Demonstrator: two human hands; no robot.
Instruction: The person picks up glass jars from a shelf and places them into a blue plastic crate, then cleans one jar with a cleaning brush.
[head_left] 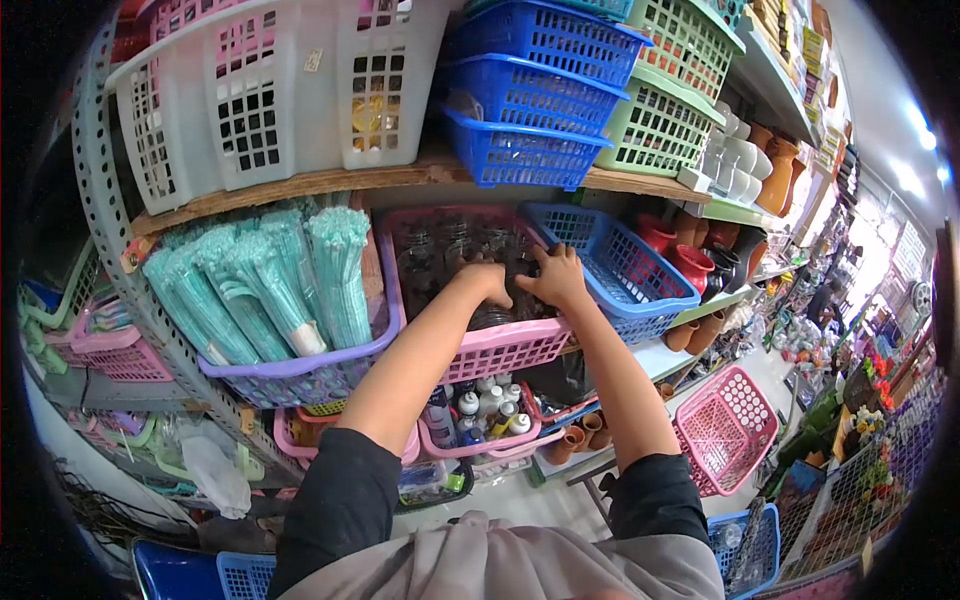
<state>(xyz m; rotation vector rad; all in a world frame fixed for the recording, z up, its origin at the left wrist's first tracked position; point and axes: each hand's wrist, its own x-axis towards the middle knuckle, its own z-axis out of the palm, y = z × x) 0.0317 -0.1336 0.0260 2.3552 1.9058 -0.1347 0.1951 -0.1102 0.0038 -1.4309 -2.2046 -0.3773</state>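
A pink basket (515,347) on the shelf holds several dark, see-through glass jars (455,237). Both of my arms reach into it. My left hand (485,283) is down among the jars, its thumb showing and its other fingers mostly hidden behind the hand. Near the basket's right side, my right hand (556,275) has its fingers spread, the thumb pointing toward the jars and the fingertips close to the right rim. A blue basket (640,300) adjoins it on the right. To the left stands a purple basket (300,372) packed with teal wrapped bundles (265,285).
Above the shelf board (330,187) sit a white basket (270,100) and stacked blue baskets (540,100). White-capped bottles (490,405) fill a lower pink basket. At right, red vases (692,264) line the shelf, and an upright pink basket (725,430) is lower down.
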